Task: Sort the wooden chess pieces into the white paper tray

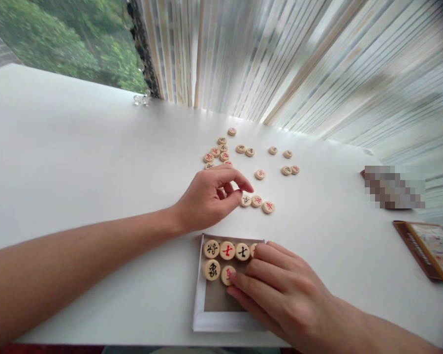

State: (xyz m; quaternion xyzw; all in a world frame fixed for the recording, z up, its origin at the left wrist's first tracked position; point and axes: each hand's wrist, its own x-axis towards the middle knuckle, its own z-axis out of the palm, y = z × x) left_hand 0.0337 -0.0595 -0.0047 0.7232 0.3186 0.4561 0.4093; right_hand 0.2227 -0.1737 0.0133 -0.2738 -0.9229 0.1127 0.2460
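Observation:
My right hand (291,285) is over a shallow white box (229,322), its fingertips closed on a wooden xiangqi piece (227,276) with a red character. Beside that piece in the box sits a black-marked piece (210,270). A row along the box's far side includes a black-marked piece (211,249), a red one (227,250) and another black one (242,251); my right fingers partly cover the row's right end. Beyond the box, my left hand (214,196) has thumb and index finger apart, right at a black-marked piece (245,200) on the table. Two red-marked pieces (262,203) lie beside it.
Several more xiangqi pieces (224,156) are scattered farther back on the white table (96,147). A brown booklet or box (424,250) and a blurred-out item (393,189) lie at the right. Small clear ornaments (142,100) stand near the window and striped curtain (236,59).

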